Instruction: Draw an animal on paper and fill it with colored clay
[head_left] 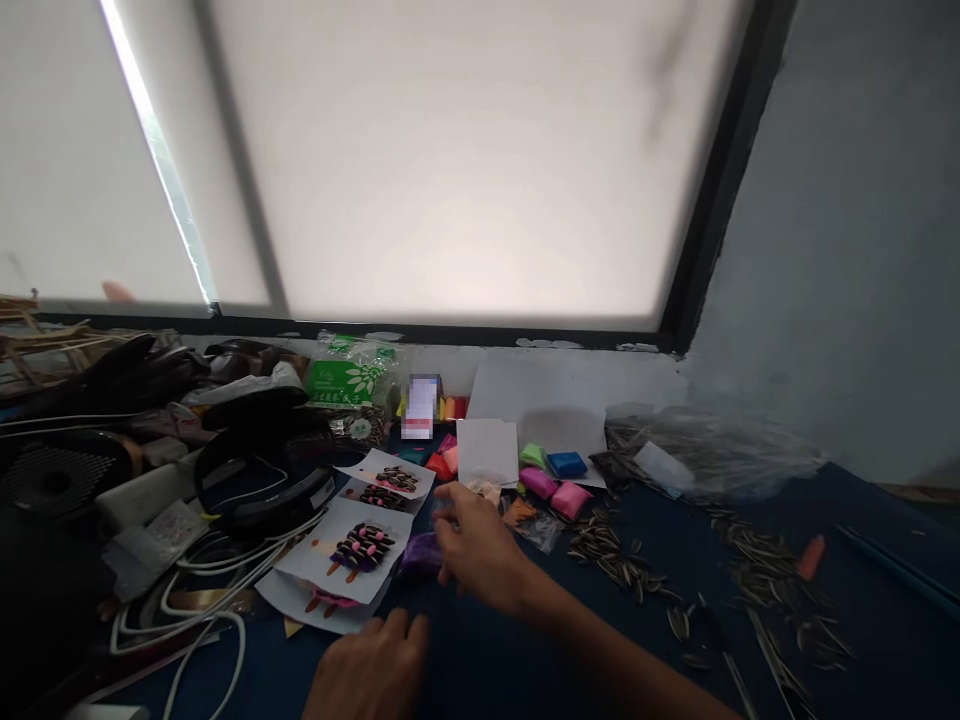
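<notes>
My right hand [484, 550] reaches over the blue cloth from the right, its fingers apart and partly bent, with nothing visible between them. Beside its fingers lies a purple packet [421, 555]. My left hand [367, 668] is low in the view, blurred, fingers curled under; nothing shows in it. Just beyond it are white paper sheets [304, 545] with seed decorations. On the front sheet, dark striped sunflower seeds [364, 547] with pink dots sit on purple material above brown sticks. Another decorated sheet [379, 475] lies behind.
Colored clay-like packets [570, 500] lie ahead, near a white card [487, 452] and a phone [421, 407]. Loose seeds [615, 555] and tweezer-like metal tools [776, 660] are on the right. White cables [217, 570] and a black headset-like object [277, 505] crowd the left.
</notes>
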